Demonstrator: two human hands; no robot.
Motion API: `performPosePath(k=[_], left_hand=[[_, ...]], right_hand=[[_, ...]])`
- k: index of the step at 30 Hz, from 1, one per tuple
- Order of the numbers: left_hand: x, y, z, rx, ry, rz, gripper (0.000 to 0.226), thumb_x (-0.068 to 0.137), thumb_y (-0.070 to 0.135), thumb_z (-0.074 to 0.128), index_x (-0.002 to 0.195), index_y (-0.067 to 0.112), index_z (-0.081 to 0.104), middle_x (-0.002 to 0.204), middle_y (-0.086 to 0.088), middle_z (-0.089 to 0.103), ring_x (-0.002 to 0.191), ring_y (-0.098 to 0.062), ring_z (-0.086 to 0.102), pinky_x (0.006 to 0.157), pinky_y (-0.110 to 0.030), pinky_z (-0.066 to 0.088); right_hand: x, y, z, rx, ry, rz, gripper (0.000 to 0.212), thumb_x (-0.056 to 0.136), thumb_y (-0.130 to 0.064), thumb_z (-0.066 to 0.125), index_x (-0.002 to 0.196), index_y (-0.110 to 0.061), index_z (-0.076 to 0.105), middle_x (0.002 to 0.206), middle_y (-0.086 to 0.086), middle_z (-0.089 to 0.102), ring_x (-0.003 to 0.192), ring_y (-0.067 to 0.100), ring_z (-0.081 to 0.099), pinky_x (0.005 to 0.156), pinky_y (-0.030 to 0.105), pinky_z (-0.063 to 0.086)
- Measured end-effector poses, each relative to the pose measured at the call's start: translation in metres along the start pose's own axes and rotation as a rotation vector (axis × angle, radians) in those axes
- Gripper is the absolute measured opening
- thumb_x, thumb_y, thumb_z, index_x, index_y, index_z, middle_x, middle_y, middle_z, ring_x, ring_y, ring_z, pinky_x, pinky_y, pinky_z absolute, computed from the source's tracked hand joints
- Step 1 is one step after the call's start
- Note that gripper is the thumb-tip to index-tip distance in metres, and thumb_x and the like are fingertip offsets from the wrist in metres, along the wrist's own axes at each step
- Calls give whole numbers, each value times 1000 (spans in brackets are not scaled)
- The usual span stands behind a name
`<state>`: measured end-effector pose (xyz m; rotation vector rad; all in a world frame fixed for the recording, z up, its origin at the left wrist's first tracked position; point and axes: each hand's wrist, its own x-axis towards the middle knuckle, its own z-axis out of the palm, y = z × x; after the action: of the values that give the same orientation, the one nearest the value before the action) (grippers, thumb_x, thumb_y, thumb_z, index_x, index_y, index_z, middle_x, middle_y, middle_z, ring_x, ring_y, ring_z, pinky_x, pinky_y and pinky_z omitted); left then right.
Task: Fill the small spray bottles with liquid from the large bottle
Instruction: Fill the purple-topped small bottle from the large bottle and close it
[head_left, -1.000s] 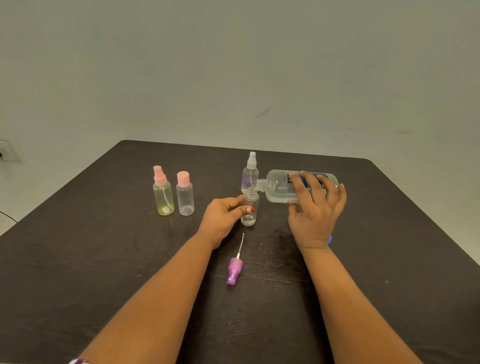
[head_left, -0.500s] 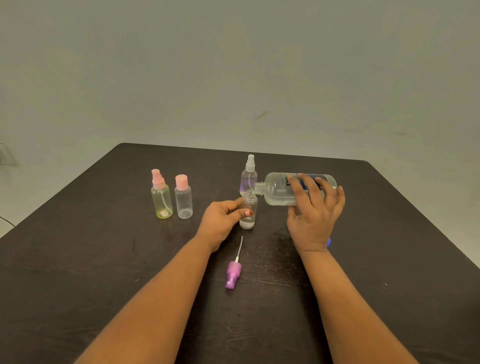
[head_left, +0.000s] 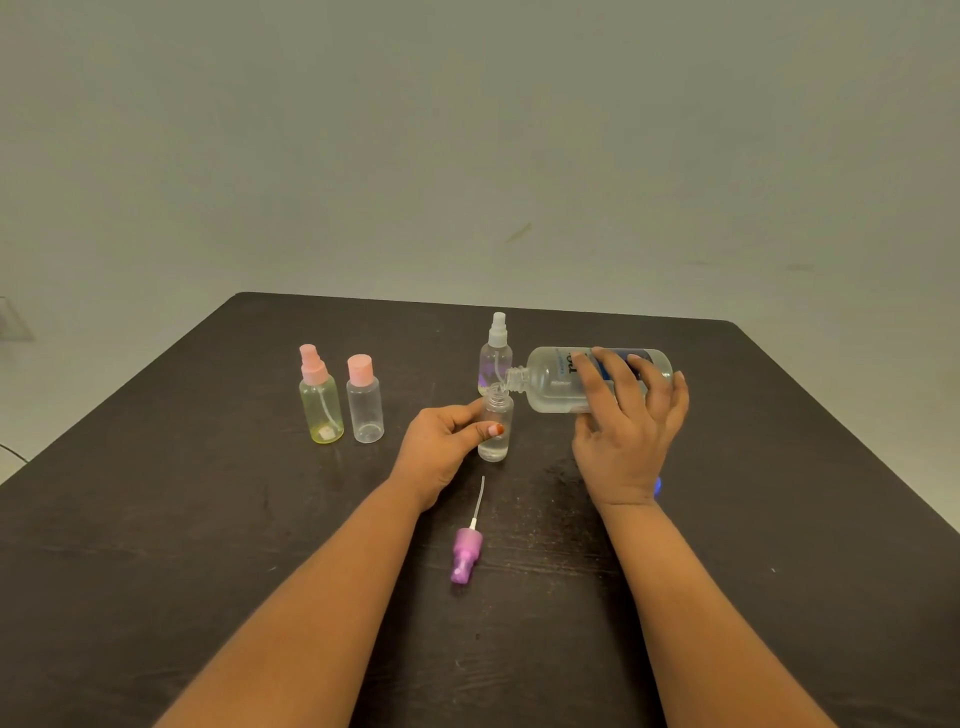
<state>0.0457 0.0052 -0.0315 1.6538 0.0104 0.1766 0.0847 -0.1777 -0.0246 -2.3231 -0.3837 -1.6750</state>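
On worktop (head_left: 208, 519), pouring large clear bottle (head_left: 550, 382) gripped by right hand (head_left: 623, 441) into small clear bottle (head_left: 496, 434) pinched by left hand (head_left: 441, 447); next, likely righting.

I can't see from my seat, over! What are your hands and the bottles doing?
Left hand grips small open bottle, upright on table. Right hand holds large bottle tipped sideways, mouth over its neck. Purple spray top lies nearer, clear of both.
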Motion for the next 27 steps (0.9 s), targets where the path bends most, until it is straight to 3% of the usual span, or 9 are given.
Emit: performPosePath(k=[14, 27], left_hand=[[0, 0, -1, 37, 4, -4, 39, 82, 10, 67, 120, 11, 61, 126, -1, 62, 119, -8, 54, 108, -33, 39], [-1, 2, 0, 6, 3, -2, 35, 82, 8, 67, 117, 9, 63, 124, 0, 62, 114, -2, 54, 108, -31, 39]], right_hand=[[1, 0, -1, 0, 6, -7, 59, 70, -1, 60, 122, -27, 53, 119, -1, 62, 116, 24, 43, 105, 58, 27], [1, -1, -1, 1, 21, -1, 58, 70, -1, 59, 121, -27, 53, 118, -1, 63, 114, 24, 44, 104, 58, 28]])
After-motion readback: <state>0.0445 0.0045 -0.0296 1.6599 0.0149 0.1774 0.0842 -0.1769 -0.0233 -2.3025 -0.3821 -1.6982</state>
